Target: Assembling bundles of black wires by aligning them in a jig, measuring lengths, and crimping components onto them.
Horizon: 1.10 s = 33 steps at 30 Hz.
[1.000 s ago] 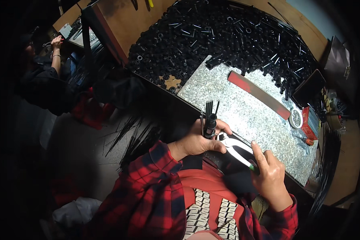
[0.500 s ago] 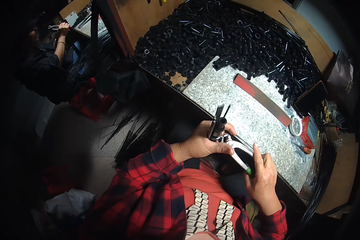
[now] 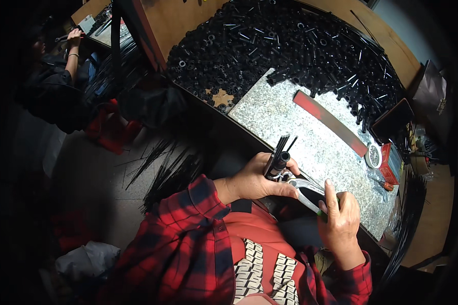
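My left hand [image 3: 254, 179] is closed around a short black tube [image 3: 283, 159] with a hollow upper end. Several thin black rods [image 3: 278, 145] stand up beside the tube in the same grip. Just under the tube is the head of silver pliers [image 3: 306, 194] with green on the handle, and my left thumb lies against them. My right hand [image 3: 342, 223] holds the handle end of the pliers, its index finger raised and the others curled. The fingers partly cover the handle tips, and the jaws are largely hidden by my left hand and the tube.
A speckled board [image 3: 269, 109] carries a long red-brown strip [image 3: 331, 123]. Behind it rises a heap of black tubular parts [image 3: 290, 46]. A white round tub [image 3: 373, 155], red box [image 3: 390, 165] and screwdriver [image 3: 388, 186] sit at right. Another person [image 3: 72, 56] works at far left.
My right hand has shifted slightly right and down along the pliers, now covering most of the green handle tip. The left hand keeps its grip. The whole view has shifted a little.
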{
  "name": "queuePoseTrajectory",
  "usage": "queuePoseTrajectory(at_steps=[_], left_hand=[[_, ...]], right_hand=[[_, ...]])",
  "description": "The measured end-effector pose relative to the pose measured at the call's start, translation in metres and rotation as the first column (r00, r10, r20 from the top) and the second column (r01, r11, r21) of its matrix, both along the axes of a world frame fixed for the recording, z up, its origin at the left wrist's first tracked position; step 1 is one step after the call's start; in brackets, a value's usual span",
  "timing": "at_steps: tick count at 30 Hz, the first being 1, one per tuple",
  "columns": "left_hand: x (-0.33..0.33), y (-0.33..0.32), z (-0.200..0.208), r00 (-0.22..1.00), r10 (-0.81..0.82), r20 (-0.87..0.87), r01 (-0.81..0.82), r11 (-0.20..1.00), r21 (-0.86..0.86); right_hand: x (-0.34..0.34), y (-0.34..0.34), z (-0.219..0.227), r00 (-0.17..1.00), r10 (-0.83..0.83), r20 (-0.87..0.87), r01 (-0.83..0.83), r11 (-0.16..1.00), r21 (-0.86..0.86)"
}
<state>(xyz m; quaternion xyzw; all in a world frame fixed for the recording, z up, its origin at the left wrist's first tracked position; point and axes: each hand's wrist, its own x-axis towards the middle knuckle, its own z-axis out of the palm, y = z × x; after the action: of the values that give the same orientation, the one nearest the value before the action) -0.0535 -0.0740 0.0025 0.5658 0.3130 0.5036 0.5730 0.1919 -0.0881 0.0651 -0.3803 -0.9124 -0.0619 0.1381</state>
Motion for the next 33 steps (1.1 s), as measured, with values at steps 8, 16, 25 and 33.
queuePoseTrajectory(at_steps=[8, 16, 25, 33], left_hand=[[-0.003, 0.001, 0.008, 0.995, -0.038, -0.09, 0.033, 0.998, -0.06], [-0.001, 0.0, 0.006, 0.995, -0.063, -0.082, 0.057, 0.996, -0.075], [0.001, -0.002, 0.003, 0.997, 0.002, -0.073, -0.005, 0.999, -0.045], [0.001, 0.0, 0.001, 0.997, 0.044, -0.057, -0.047, 0.997, -0.061]], right_hand=[[-0.005, -0.005, 0.019, 0.997, -0.042, -0.06, 0.013, 0.91, -0.415], [-0.002, -0.001, 0.013, 1.0, 0.004, 0.02, -0.001, 0.989, -0.15], [0.001, 0.004, 0.009, 0.996, 0.02, 0.083, -0.024, 0.999, 0.04], [0.0, 0.003, 0.014, 0.993, 0.007, 0.12, -0.008, 1.0, 0.008]])
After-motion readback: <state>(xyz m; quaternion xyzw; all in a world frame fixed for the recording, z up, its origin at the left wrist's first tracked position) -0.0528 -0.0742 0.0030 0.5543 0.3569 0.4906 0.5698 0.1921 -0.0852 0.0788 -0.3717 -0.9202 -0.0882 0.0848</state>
